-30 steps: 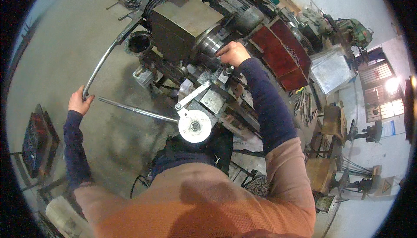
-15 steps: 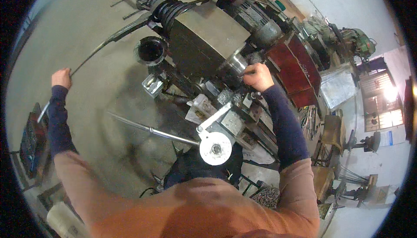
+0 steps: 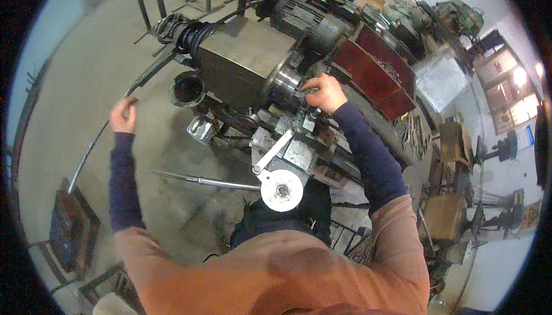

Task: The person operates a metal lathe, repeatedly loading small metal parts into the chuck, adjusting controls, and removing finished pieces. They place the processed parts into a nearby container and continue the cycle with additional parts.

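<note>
You feed a long metal rod (image 3: 98, 142) through the lathe (image 3: 241, 67), left hand (image 3: 123, 115) closed around it out over the floor, right hand (image 3: 323, 92) gripping the chuck (image 3: 286, 85); tightening there looks next.

The right hand (image 3: 325, 92) hides its fingers against the lathe chuck (image 3: 286, 85).
</note>
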The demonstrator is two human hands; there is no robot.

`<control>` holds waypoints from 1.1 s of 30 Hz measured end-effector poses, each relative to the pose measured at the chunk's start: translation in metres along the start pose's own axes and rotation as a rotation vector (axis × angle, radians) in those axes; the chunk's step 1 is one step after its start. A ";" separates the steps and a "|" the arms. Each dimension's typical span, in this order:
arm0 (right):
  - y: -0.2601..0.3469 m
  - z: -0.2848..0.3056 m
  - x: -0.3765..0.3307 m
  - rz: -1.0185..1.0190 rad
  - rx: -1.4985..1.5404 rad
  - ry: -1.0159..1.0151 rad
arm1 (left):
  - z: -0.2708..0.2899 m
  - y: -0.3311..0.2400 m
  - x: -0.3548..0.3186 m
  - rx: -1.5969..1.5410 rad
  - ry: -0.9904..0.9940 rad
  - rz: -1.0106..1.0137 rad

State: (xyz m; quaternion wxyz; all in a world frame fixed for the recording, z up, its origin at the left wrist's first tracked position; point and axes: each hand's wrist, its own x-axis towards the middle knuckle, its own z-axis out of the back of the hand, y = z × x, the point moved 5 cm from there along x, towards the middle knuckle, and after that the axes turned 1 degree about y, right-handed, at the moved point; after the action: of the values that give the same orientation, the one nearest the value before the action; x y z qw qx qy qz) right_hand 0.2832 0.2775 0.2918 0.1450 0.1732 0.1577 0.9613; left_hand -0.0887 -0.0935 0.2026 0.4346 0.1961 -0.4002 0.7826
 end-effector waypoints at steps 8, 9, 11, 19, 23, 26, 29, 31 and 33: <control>-0.039 0.109 -0.170 -0.234 0.022 -0.280 | -0.266 0.064 -0.122 0.417 0.931 0.274; -0.053 0.115 -0.204 -0.338 0.022 -0.258 | -0.271 0.056 -0.121 0.517 1.016 0.221; -0.072 0.124 -0.274 -0.586 0.083 -0.282 | -0.260 0.029 -0.093 0.600 1.026 0.047; -0.153 0.149 -0.489 -1.104 -0.285 -0.298 | -0.204 0.029 -0.087 0.590 1.042 0.201; -0.195 0.160 -0.604 -1.367 -0.687 -0.127 | -0.125 0.028 -0.073 0.523 1.027 0.397; -0.224 0.154 -0.648 -1.623 -0.692 0.194 | -0.055 0.042 -0.099 0.194 0.736 0.507; -0.244 0.158 -0.691 -1.707 -0.597 0.237 | -0.039 0.041 -0.133 -0.197 0.590 0.792; -0.257 0.155 -0.698 -1.757 -0.615 0.256 | -0.030 0.040 -0.160 -0.293 0.477 0.826; -0.257 0.150 -0.689 -1.710 -0.675 0.222 | -0.038 0.059 -0.191 -0.311 0.374 0.771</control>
State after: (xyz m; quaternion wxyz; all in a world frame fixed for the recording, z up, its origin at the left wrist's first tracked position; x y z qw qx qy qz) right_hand 1.0162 0.3191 0.1370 0.8319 -0.1468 -0.0436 0.5333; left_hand -0.0328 -0.1809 0.0277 0.2005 -0.1798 -0.4714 0.8398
